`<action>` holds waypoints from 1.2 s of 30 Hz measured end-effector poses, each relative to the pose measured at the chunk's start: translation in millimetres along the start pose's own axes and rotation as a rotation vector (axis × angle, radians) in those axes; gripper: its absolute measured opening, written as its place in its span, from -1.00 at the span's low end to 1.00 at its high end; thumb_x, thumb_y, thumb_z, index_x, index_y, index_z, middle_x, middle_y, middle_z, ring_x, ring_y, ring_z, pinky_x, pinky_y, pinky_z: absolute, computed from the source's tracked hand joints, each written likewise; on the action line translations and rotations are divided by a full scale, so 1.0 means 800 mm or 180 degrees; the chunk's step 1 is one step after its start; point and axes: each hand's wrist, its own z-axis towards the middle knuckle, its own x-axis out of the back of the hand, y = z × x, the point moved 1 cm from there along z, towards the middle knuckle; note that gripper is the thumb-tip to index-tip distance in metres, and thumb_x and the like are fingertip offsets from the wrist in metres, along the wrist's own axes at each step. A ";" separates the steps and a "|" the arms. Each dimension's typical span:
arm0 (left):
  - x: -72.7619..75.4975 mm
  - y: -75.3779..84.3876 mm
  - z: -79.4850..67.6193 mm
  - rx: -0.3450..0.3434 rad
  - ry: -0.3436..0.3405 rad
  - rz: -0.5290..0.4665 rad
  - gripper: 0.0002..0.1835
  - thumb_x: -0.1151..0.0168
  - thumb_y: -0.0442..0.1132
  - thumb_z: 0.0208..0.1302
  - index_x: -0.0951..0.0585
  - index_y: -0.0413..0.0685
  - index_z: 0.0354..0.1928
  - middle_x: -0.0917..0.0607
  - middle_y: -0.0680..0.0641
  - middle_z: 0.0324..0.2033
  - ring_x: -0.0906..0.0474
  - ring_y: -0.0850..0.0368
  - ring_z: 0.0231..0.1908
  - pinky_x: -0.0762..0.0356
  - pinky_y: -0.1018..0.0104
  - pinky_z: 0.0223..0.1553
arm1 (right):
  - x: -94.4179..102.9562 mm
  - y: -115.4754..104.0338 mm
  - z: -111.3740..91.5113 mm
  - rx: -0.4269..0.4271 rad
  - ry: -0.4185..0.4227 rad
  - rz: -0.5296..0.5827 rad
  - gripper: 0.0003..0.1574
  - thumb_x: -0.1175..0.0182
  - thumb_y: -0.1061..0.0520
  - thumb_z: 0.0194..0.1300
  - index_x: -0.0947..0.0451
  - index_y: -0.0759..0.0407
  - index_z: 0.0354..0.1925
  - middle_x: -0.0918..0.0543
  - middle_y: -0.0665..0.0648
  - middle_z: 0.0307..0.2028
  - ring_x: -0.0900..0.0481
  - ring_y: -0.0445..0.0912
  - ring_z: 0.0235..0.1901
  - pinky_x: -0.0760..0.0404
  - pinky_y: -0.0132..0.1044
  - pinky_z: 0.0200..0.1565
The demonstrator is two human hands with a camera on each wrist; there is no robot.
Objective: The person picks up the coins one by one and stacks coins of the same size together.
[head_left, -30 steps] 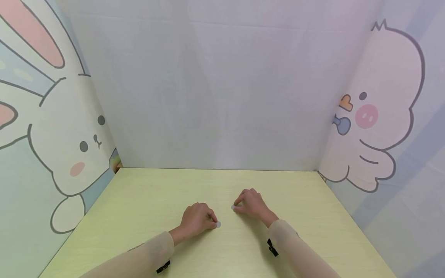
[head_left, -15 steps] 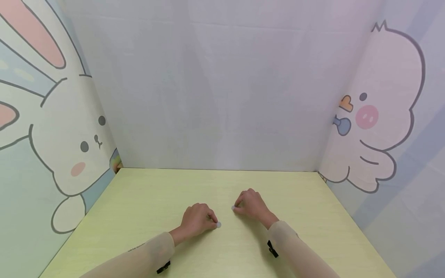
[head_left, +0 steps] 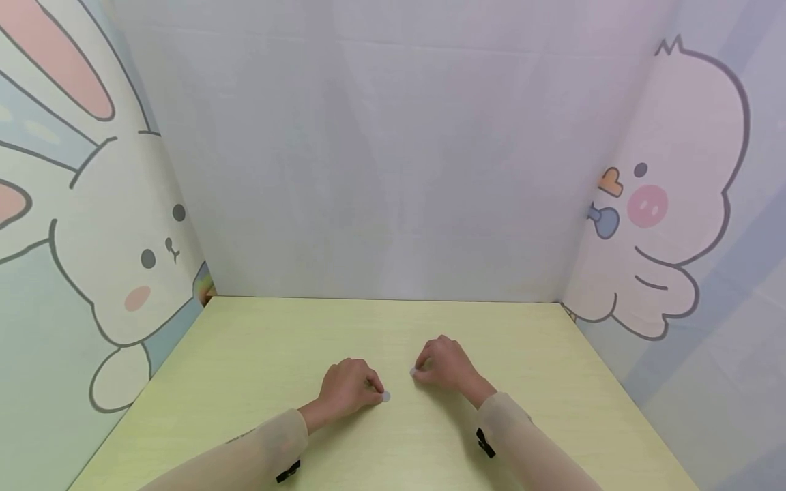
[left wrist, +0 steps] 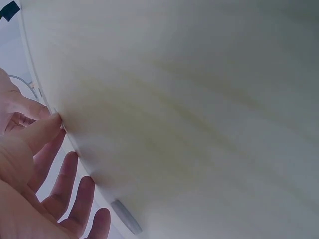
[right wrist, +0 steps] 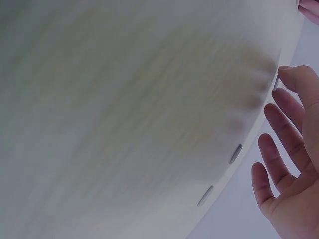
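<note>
Going near to far: your beige cloth sleeves [head_left: 245,455] reach in low, black strap [head_left: 288,471] hanging by the cuff. Left hand [head_left: 348,387]: thumb and index together, apparently pinching a small round pale-grey flat disc [head_left: 386,396] by its edge. Bit farther, right hand [head_left: 447,363]: thumb and index clamped on a second pale-grey disc [head_left: 413,372], other fingers fanned off it. Discs near each other, not touching, both just at the tabletop. Step looks like positioning them; nip only the rim, lay each flat before letting go, light pressure, since thin pieces would likely flip or skid. Mind the two slim grey pieces [right wrist: 236,154] in your right wrist view and the grey oblong piece [left wrist: 126,217] in your left; can't match them to the head view. Surface: pale yellow-green tabletop [head_left: 276,327], smooth, faint grain. Room: creased greyish-white fabric backdrop [head_left: 381,170] behind, printed white rabbit [head_left: 123,266] on the left wall, pink-cheeked bird figure [head_left: 688,150] on the right
</note>
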 end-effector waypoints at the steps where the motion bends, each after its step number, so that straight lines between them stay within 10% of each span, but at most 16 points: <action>1: 0.000 0.000 0.000 0.0001 0.0001 0.0008 -0.89 -0.67 -0.02 0.11 -0.86 0.29 -0.46 -0.73 0.26 -0.41 -0.58 0.30 -0.30 -0.46 0.26 -0.28 | 0.000 0.000 -0.001 0.0012 -0.0003 -0.0007 -0.91 -0.59 0.01 0.15 -0.88 -0.03 -0.41 -0.81 -0.08 -0.32 -0.62 -0.06 -0.24 -0.60 -0.03 -0.11; 36: 0.001 0.000 -0.001 -0.0012 0.0044 -0.0035 -0.91 -0.67 -0.09 0.09 -0.87 0.27 -0.45 -0.75 0.22 -0.40 -0.54 0.26 -0.31 -0.41 0.22 -0.31 | -0.006 -0.065 -0.008 0.0494 -0.0136 -0.0011 -0.94 -0.60 0.00 0.08 -0.87 -0.15 -0.42 -0.80 -0.17 -0.33 -0.63 -0.16 -0.28 -0.62 -0.16 -0.20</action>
